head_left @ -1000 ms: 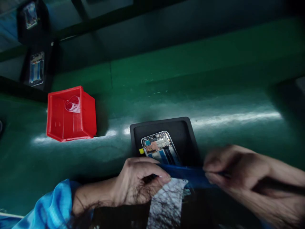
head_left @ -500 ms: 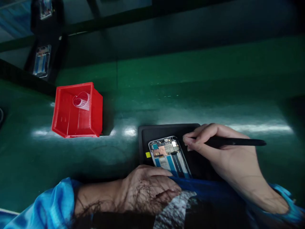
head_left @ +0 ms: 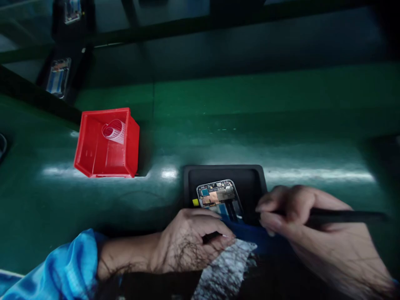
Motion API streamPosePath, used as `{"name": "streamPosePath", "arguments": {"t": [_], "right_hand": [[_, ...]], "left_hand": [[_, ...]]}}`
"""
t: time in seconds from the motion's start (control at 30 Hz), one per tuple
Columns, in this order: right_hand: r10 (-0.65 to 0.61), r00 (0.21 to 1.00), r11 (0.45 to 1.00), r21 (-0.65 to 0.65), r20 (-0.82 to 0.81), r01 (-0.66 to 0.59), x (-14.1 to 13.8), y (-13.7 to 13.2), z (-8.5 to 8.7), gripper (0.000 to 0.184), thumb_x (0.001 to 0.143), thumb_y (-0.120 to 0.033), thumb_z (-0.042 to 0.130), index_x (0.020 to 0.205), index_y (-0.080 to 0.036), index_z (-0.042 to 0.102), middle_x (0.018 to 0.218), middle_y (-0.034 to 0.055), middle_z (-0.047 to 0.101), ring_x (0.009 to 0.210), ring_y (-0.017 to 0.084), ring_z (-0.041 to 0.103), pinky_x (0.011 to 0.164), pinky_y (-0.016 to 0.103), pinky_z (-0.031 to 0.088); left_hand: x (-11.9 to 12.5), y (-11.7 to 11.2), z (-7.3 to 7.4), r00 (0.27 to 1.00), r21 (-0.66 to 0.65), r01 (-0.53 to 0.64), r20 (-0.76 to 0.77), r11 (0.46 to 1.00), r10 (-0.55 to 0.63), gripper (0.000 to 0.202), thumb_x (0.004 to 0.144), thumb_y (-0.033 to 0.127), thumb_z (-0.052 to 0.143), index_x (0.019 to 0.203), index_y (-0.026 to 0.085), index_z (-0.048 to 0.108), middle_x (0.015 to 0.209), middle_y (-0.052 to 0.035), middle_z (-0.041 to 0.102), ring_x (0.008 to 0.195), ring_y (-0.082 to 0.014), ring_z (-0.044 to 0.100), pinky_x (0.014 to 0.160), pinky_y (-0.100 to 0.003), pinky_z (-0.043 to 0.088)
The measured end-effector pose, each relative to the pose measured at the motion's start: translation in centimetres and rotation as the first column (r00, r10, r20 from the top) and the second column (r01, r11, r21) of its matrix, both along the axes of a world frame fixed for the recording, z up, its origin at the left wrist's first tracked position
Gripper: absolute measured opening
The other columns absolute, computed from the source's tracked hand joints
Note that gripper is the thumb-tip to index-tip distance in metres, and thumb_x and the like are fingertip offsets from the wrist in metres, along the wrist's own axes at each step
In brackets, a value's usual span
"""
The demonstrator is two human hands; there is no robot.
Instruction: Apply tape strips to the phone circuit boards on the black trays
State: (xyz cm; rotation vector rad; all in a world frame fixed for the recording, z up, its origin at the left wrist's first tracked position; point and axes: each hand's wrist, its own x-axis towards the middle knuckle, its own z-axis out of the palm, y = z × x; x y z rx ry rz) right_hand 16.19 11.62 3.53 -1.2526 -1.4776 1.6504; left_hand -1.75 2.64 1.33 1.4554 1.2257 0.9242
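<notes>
An opened phone [head_left: 217, 196], with its circuit board and blue-striped battery area showing, lies in a black tray [head_left: 225, 168]. My left hand [head_left: 190, 241] crosses the tray's near left side and hides the phone's lower part. Its thumb and forefinger are pinched together at a whitish patterned strip [head_left: 223, 266], which hangs towards me. To the right of the phone, my right hand [head_left: 300, 221] grips a slim black pen-shaped tool [head_left: 350, 216]. That hand is blurred, and the tool's tip cannot be made out. A yellow tab [head_left: 195, 202] sits at the phone's left edge.
A red bin [head_left: 133, 146] stands on the green work surface [head_left: 187, 112] at left, holding a curled white perforated strip [head_left: 115, 131]. Beyond it, another opened phone [head_left: 58, 78] rests on a dark holder, with one more phone [head_left: 73, 11] farther back.
My right hand has moved right and towards me with the black tool, away from the phone's top. My left fingers have shifted slightly at the strip. The view has shifted a little.
</notes>
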Motion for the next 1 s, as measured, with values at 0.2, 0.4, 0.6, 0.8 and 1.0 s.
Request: {"name": "streamPosePath", "arguments": {"t": [0.2,0.4,0.6,0.8,1.0], "right_hand": [[0.012,0.999,0.997,0.079,-0.038,-0.009,-0.6,-2.0,0.8,0.023,0.061,-0.018,0.070,0.054,-0.025,0.049,0.063,-0.0039,0.064,0.060,0.012,0.061,0.050,0.018,0.052],[-0.049,0.995,0.996,0.075,-0.088,0.056,-1.2,-2.8,0.2,0.023,0.062,-0.015,0.070,0.056,-0.025,0.050,0.067,-0.0054,0.063,0.068,0.011,0.060,0.060,0.021,0.053],[-0.054,0.993,0.993,0.095,-0.105,0.064,-1.1,-2.9,-0.1,0.022,0.062,-0.012,0.068,0.059,-0.025,0.052,0.069,-0.0052,0.063,0.069,0.012,0.059,0.062,0.024,0.052],[-0.073,0.991,0.990,0.111,-0.114,0.086,-1.2,-3.3,-0.4,0.021,0.061,-0.012,0.068,0.058,-0.026,0.052,0.069,-0.0052,0.063,0.066,0.014,0.060,0.058,0.025,0.052],[-0.092,0.992,0.992,0.081,-0.089,0.099,-1.4,-3.3,-0.2,0.023,0.062,-0.010,0.066,0.056,-0.028,0.052,0.067,-0.0059,0.063,0.066,0.014,0.059,0.059,0.026,0.052]], "left_hand": [[0.0,0.4,0.5,0.995,-0.059,-0.065,0.069,0.996,0.069,0.009,0.074,0.021,0.060,0.076,0.014,0.065,0.069,-0.0030,0.066,0.060,-0.0080,0.058,0.056,-0.016,0.045],[-0.2,0.4,0.8,0.983,-0.112,-0.094,0.144,0.989,0.110,0.014,0.073,0.023,0.061,0.082,0.013,0.068,0.065,-0.0021,0.060,0.056,-0.0071,0.049,0.049,-0.017,0.037],[-0.4,0.5,1.3,0.978,-0.179,-0.104,0.160,0.978,0.133,0.019,0.077,0.023,0.056,0.086,0.011,0.068,0.062,-0.0011,0.055,0.055,-0.0063,0.044,0.049,-0.017,0.035],[-0.4,0.6,1.3,0.969,-0.231,-0.132,0.175,0.964,0.175,0.018,0.078,0.022,0.055,0.088,0.013,0.068,0.064,-0.0015,0.058,0.055,-0.0051,0.045,0.049,-0.014,0.036],[-0.4,0.5,1.1,0.964,-0.223,-0.148,0.183,0.964,0.191,0.015,0.076,0.022,0.057,0.080,0.011,0.067,0.061,-0.0020,0.055,0.053,-0.0052,0.042,0.047,-0.015,0.034]]}}
